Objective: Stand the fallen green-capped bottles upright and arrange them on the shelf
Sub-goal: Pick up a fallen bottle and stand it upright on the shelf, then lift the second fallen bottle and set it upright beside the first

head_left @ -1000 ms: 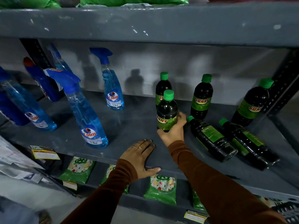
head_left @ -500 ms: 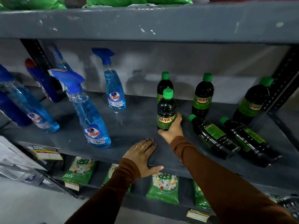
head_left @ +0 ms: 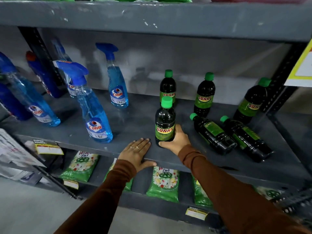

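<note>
My right hand (head_left: 175, 141) grips the base of an upright dark green-capped bottle (head_left: 165, 120) standing near the front of the grey shelf (head_left: 135, 119). My left hand (head_left: 136, 153) lies flat and open on the shelf's front edge, just left of that bottle. Three more green-capped bottles stand upright toward the back: one (head_left: 167, 87) directly behind the held one, one (head_left: 204, 95) in the middle, and one (head_left: 251, 102) by the right post. Two bottles lie fallen side by side, caps pointing back-left: the nearer (head_left: 212, 133) and the right one (head_left: 245, 138).
Several blue spray bottles (head_left: 95, 114) stand on the left half of the shelf. A dark upright post (head_left: 276, 81) bounds the right side. Green detergent packets (head_left: 163, 184) fill the shelf below, and another shelf board (head_left: 152, 16) hangs overhead.
My right hand has turned the held bottle so its label faces front and slid it slightly toward the shelf's front edge. My left hand stays flat on the edge.
</note>
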Demonstrator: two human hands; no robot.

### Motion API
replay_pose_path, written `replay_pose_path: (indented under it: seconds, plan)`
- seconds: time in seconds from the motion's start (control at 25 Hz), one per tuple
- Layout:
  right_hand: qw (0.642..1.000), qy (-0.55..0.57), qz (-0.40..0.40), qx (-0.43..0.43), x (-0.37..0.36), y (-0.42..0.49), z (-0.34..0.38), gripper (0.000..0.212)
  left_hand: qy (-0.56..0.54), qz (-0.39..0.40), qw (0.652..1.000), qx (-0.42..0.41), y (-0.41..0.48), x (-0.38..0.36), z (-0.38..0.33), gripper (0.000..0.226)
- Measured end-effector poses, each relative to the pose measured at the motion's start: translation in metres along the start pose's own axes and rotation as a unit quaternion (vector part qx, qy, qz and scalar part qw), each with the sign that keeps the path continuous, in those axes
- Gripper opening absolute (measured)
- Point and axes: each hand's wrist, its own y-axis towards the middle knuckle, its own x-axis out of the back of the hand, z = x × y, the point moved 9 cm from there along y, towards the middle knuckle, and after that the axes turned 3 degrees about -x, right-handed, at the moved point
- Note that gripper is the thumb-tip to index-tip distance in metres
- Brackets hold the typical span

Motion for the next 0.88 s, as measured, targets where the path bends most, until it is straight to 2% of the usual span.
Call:
replay_pose_path:
  seconds: [0.12,0.2,0.36,0.48,0.56,0.6,0.64,0.68,0.76,0.8,0.88]
  plan:
    - [1.000,-0.012,0.021,-0.012,-0.003,-0.022,-0.007,0.082,0.002,0.000,1.000,0.015,-0.012,-0.001,-0.002,0.090]
    - [0.999,-0.017,0.030,-0.021,-0.008,-0.025,-0.009,0.087,-0.002,-0.012,1.000,0.016,-0.009,0.002,0.003,0.096]
    - [0.999,0.009,0.038,-0.016,-0.009,-0.032,-0.004,0.083,-0.017,0.003,1.000,0.014,-0.003,0.000,0.006,0.125]
    - [0.998,-0.001,0.062,0.002,-0.012,-0.039,-0.002,0.083,-0.005,0.013,1.000,0.022,-0.004,-0.001,0.006,0.131]
    - [0.993,-0.052,0.102,0.008,-0.012,-0.038,-0.003,0.086,-0.010,0.004,1.000,0.019,-0.005,0.002,0.005,0.132]
    - [0.992,-0.076,0.096,0.019,-0.005,-0.035,-0.003,0.085,-0.013,0.000,1.000,0.018,-0.006,0.003,0.005,0.131]
    - [0.992,-0.103,0.054,0.049,0.010,-0.032,0.000,0.080,-0.011,-0.001,1.000,0.017,-0.007,0.004,0.003,0.131]
    - [0.984,-0.147,-0.022,0.095,0.030,-0.029,0.006,0.072,-0.011,-0.002,1.000,0.015,-0.007,0.005,0.002,0.130]
    - [0.921,-0.303,-0.197,0.142,0.068,-0.019,0.006,0.057,-0.019,-0.008,1.000,0.014,-0.007,0.007,-0.001,0.127]
    - [0.888,-0.366,-0.259,0.105,0.083,-0.014,-0.001,0.053,-0.022,-0.014,1.000,0.014,-0.006,0.008,-0.001,0.125]
    - [0.849,-0.423,-0.315,-0.004,0.101,-0.006,-0.019,0.046,-0.025,-0.030,0.999,0.016,-0.005,0.008,0.001,0.116]
